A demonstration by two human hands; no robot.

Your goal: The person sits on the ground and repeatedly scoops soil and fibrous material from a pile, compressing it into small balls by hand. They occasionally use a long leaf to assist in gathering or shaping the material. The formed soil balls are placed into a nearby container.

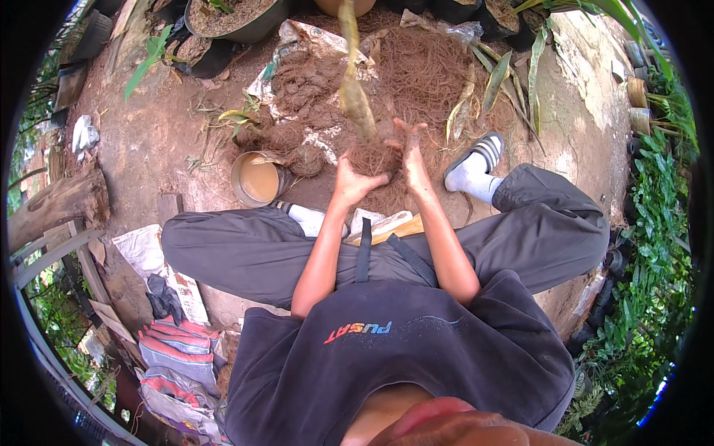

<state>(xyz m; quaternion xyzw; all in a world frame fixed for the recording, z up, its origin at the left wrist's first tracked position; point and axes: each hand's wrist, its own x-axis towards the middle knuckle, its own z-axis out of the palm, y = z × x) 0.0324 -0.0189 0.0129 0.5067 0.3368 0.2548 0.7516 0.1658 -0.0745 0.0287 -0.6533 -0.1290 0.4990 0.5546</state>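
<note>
Between my hands is a ball of brown coir-like fibre (pixel 370 157), with a long yellow-green leaf (pixel 355 104) standing up out of it. My left hand (pixel 355 181) cups the ball from the left, its thumb laid across the near side. On the right my right hand (pixel 415 157) is turned palm inward with fingers stretched apart; it lies close against the ball, and I cannot tell how firmly it touches. Loose fibre (pixel 420 70) is heaped beyond my hands. A darker, clumped brown heap (pixel 301 85) lies on a white sack (pixel 305 33) at the far left.
A round container of cloudy brown liquid (pixel 256 180) stands left of my hands. Several long leaves (pixel 497 82) lie at the far right. Potted plants (pixel 238 18) line the far edge, and a log (pixel 63 204) lies at left. My legs bend around the work area.
</note>
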